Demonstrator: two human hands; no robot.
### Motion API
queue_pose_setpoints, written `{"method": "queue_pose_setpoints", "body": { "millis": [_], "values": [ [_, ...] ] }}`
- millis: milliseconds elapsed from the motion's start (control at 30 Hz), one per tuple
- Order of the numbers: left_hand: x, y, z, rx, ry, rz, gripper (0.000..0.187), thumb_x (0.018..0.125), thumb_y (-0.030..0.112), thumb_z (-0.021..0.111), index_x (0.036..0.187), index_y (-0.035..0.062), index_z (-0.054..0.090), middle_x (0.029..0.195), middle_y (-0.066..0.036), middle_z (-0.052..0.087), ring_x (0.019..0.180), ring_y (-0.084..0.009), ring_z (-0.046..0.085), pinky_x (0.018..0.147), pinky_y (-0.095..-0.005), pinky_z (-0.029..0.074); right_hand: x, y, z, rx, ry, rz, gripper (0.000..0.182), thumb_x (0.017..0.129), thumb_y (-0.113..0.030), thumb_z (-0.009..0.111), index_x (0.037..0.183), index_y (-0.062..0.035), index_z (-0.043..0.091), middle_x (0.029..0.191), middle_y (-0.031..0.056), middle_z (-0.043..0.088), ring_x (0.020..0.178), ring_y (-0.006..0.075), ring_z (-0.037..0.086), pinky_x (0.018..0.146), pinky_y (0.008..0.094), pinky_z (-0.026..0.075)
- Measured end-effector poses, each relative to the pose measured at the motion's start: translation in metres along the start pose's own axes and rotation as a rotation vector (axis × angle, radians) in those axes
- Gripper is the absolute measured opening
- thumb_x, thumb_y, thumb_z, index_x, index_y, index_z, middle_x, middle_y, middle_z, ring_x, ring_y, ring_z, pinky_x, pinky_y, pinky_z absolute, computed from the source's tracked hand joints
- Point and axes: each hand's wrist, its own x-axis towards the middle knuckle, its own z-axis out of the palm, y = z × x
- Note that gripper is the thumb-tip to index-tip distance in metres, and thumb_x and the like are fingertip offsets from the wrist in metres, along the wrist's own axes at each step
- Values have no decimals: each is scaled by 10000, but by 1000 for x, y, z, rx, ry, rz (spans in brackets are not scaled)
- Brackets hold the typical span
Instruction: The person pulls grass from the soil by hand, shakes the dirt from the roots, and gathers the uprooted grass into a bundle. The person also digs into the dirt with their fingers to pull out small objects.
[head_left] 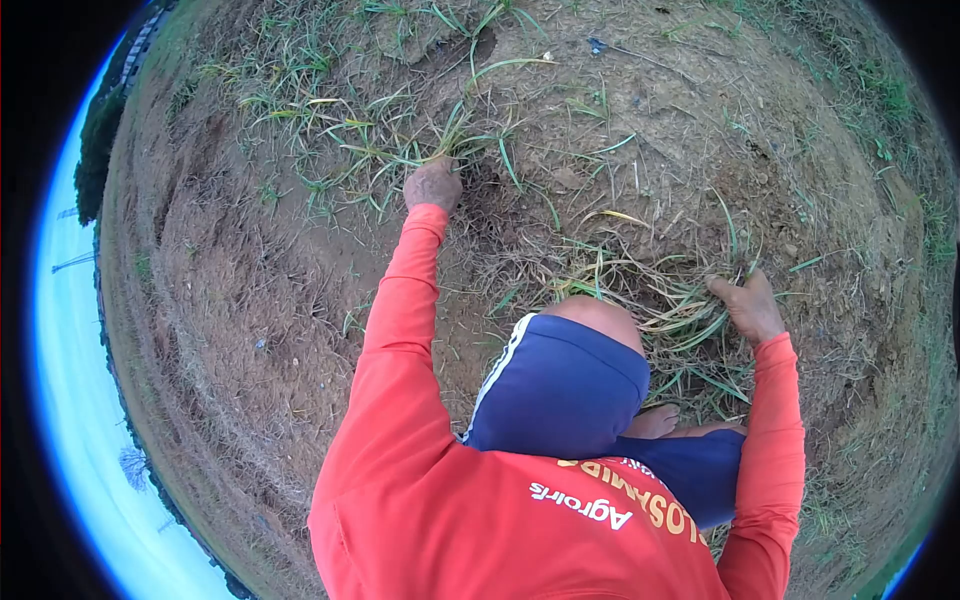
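Note:
My left hand (433, 186) reaches forward and is closed around the base of a tuft of long green and yellowing grass (452, 138), its blades fanning out past my fingers. My right hand (750, 305) is off to the right, above the soil, with thumb and fingers pinched together. Something thin and dark shows at those fingertips, too small to name. Just left of my right hand lies a loose heap of long grass blades (685, 315), partly green and partly dry, in front of my bent knee (600, 318).
Bare brown soil (270, 290) slopes around me, with more grass tufts (310, 110) ahead on the left and green growth (880, 95) at the far right. A small blue scrap (597, 46) lies ahead. My bare foot (655, 421) rests beneath me.

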Motion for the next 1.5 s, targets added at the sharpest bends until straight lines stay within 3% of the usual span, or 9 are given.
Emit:
{"method": "queue_pose_setpoints", "body": {
  "millis": [167,333,467,567,667,867,1067,1367,1500],
  "values": [
    [-10,7,-33,-112,71,-126,350,945,430,629,1070,129,759,981,-206,737,948,-407,697,848,-495,547,-8,-11,0,30,30,-1,440,828,-252,745,1114,75,680,999,183,735,910,267,686,874,404,513],
    [-10,-18,-92,-700,86,-164,499,939,473,677,1140,21,743,879,-177,747,853,-287,719,806,-421,532,9,-5,2,-42,-9,34,450,839,-253,733,1144,72,669,1002,186,735,906,271,689,875,402,516],
    [6,-79,-38,-333,-78,52,448,916,433,709,1087,22,757,845,-160,741,758,-226,679,764,-352,528,6,-17,6,-93,-34,-38,483,840,-274,727,1159,82,659,1028,203,733,934,284,691,893,404,514],
    [-12,-76,-65,-783,63,-340,420,885,405,725,1008,4,754,840,-165,742,698,-262,667,726,-367,532,-5,-32,0,-159,31,-67,505,842,-281,724,1175,90,647,1072,228,723,995,307,688,930,409,504],
    [-16,-94,-69,-524,246,-311,306,834,320,737,884,18,753,819,-187,730,664,-296,654,698,-379,529,1,-36,-5,-158,-86,9,548,845,-292,727,1233,81,623,1173,263,691,1113,360,665,999,421,477],
    [-10,21,-57,-564,55,81,572,845,310,740,1335,57,588,1189,-231,693,1096,-420,666,935,-481,518,3,-30,11,-314,-44,27,590,844,-327,741,1245,86,610,1171,284,686,1100,400,665,979,447,483],
    [9,78,-10,-574,278,185,290,861,253,768,1070,52,754,1130,-185,718,1043,-349,686,904,-428,539,-6,-42,6,-339,-44,42,568,849,-340,737,1215,81,631,1139,301,689,1098,431,657,975,459,481],
    [5,77,-21,-664,299,-10,272,871,262,733,1002,25,752,916,-222,734,860,-395,706,787,-449,542,-7,-35,5,-329,-30,21,560,857,-340,728,1208,85,634,1120,309,689,1079,430,664,971,459,482],
    [2,58,-72,-847,65,-41,329,875,332,778,1023,39,769,813,-106,739,741,-186,675,733,-372,530,-7,-38,3,-291,-61,4,532,861,-331,722,1192,80,648,1094,301,699,1066,422,671,964,459,484]
  ]
}}
